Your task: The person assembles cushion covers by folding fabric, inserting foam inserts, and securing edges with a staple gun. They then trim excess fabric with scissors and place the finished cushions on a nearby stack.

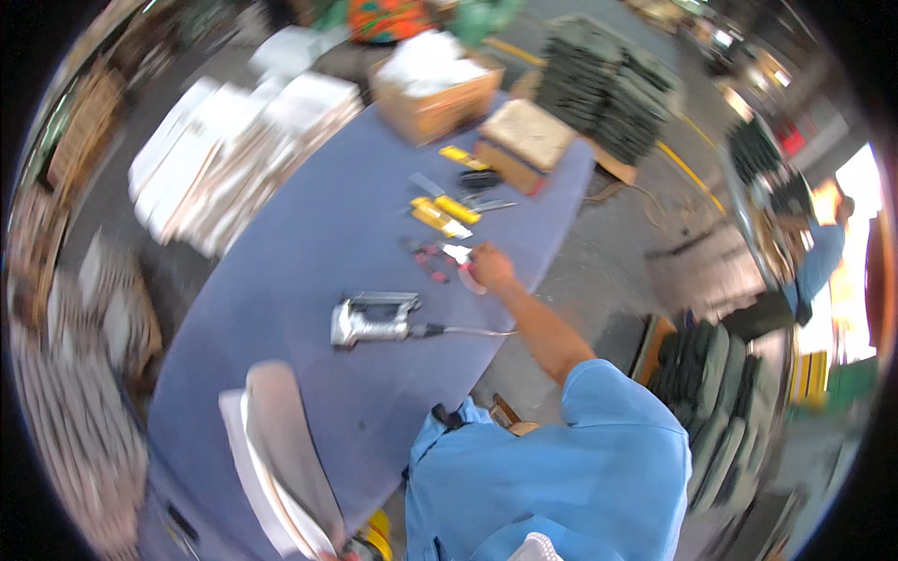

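Note:
My right hand (489,267) reaches across the blue-grey table top, its fingers closed around a small white-and-red tool (465,266) that is too blurred to name exactly. Beside it lie pliers-like tools with dark and red handles (428,260). Yellow-handled cutters (440,217) rest just beyond. A silver power tool (374,318) with a cord lies nearer to me. At the lower edge, only a sliver of my left hand (348,555) shows, at the bottom end of a long curved white panel (281,449) and beside a yellow object (376,535); its fingers are hidden.
On the table's far end stand a cardboard box (435,101) with white material and a smaller brown box (526,140). Stacked white sheets (224,159) lie left of the table. Dark green stacks (603,89) stand beyond. A co-worker (818,262) is at the right.

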### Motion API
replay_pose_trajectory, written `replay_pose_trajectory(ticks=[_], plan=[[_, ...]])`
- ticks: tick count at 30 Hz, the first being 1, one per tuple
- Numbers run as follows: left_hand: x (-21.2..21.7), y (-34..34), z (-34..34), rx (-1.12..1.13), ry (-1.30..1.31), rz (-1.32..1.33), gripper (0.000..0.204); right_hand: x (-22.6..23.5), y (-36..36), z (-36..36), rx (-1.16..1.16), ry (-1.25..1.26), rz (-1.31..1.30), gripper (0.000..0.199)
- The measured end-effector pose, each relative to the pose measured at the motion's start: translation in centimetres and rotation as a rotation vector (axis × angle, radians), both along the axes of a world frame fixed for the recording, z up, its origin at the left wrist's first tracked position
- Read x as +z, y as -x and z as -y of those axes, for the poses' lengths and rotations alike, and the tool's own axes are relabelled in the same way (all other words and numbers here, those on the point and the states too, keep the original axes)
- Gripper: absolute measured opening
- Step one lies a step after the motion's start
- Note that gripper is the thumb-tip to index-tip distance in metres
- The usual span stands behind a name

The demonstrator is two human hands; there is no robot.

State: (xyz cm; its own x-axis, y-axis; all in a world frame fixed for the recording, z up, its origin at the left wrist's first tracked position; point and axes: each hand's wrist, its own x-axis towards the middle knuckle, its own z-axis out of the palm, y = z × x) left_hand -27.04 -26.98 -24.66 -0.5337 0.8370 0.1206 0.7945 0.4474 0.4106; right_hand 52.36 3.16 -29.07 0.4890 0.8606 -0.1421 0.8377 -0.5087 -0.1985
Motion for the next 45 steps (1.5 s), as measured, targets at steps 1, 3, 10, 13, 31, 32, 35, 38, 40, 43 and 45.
replay_pose_trajectory(ticks=[1,3,10,13,31,32,35,38,40,43,45], plan=[[3.4,-2.7,-0.8,0.143,0.010,0.059,0.063,2.9,3.1,0.3,-0.037,0.071,-0.035,0.035],[6.6,-4.3,-3.3,0.166,0.093,0.106,0.060,2.0,3.2,1.6,-0.113,0.027,-0.009,0.042],[9.9,-6.5,-5.8,0.046,-0.021,0.232,0.066,6.5,6.0,5.0,-0.239,-0.027,-0.412,0.071],[7.4,-5.4,-5.7,0.039,-0.080,0.095,0.063,6.7,6.4,7.5,-0.303,-0.070,-0.467,0.078],[7.7,-6.5,-5.7,-0.194,-0.434,0.558,0.043,32.4,41.3,9.8,0.911,-0.075,-0.678,0.055],[7.2,-6.1,-5.2,-0.216,-0.521,0.467,0.041,32.9,44.3,9.5,1.078,-0.076,-0.586,0.055],[8.8,-6.9,-4.4,-0.180,-0.452,0.464,0.047,34.0,49.7,8.1,1.415,-0.002,-0.315,0.054],[8.3,-7.1,-4.5,-0.242,-0.522,0.366,0.044,34.2,52.9,6.8,1.574,0.111,-0.137,0.051],[8.0,-7.2,-4.8,-0.217,-0.578,0.329,0.050,34.3,54.5,6.0,1.616,0.202,-0.062,0.050],[8.0,-7.1,-4.9,-0.209,-0.612,0.316,0.055,34.8,56.3,5.6,1.662,0.299,0.137,0.049],[7.7,-7.2,-5.0,-0.215,-0.653,0.292,0.058,34.2,57.0,4.9,1.672,0.346,0.168,0.049]])
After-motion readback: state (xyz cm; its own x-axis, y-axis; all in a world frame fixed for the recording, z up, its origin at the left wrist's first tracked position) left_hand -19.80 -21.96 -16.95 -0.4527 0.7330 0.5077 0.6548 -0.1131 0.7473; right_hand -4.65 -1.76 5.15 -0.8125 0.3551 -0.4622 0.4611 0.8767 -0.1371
